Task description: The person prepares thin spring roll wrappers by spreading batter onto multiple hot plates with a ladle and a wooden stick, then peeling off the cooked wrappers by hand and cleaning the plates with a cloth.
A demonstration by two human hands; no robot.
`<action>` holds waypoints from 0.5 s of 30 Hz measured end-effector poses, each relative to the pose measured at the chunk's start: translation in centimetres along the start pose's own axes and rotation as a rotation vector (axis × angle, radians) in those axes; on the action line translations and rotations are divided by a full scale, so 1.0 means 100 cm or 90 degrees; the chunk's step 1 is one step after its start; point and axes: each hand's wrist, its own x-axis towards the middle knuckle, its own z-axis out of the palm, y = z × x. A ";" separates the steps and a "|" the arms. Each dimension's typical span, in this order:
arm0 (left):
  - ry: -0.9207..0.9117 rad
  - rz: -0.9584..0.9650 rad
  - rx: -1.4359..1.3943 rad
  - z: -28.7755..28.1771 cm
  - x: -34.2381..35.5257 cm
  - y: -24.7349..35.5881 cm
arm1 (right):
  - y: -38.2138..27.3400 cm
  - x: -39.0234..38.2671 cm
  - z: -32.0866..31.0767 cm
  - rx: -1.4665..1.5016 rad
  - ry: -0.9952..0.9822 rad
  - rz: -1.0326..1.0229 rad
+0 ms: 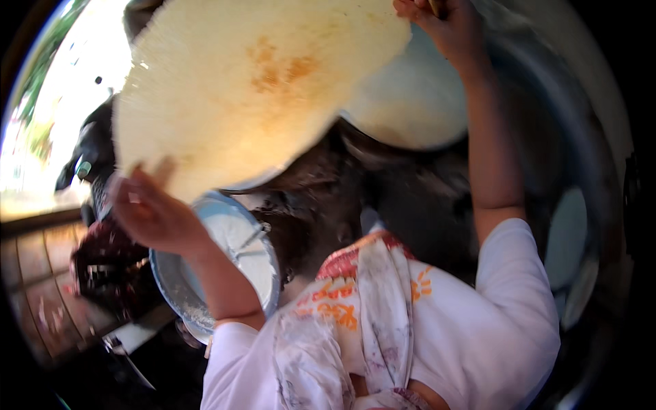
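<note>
A wide, thin, pale yellow flatbread (225, 102) with browned spots near its middle is held up in front of me. At its upper right edge, the fingertips of my right hand (444, 27) are closed on the rim. A short brown handle-like piece (435, 7) also shows at that hand; most of it is hidden. My left hand (150, 212) is at the lower left edge, some fingers overlapping the flatbread. Motion smears them, so I cannot tell whether they grip it. Below the flatbread, a pale round surface (424, 109) shows on the right.
Under my left forearm stands a blue bucket (275, 263) of white, batter-like stuff, with a utensil (251, 239) across it. Dark, uneven material (314, 198) lies between bucket and pale surface. Pale rounded objects (567, 239) stand at right. Brown tiles (48, 294) cover the lower left.
</note>
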 end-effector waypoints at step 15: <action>-0.683 0.391 -0.601 0.247 -0.339 0.621 | -0.351 -0.377 -0.703 -0.514 0.515 0.393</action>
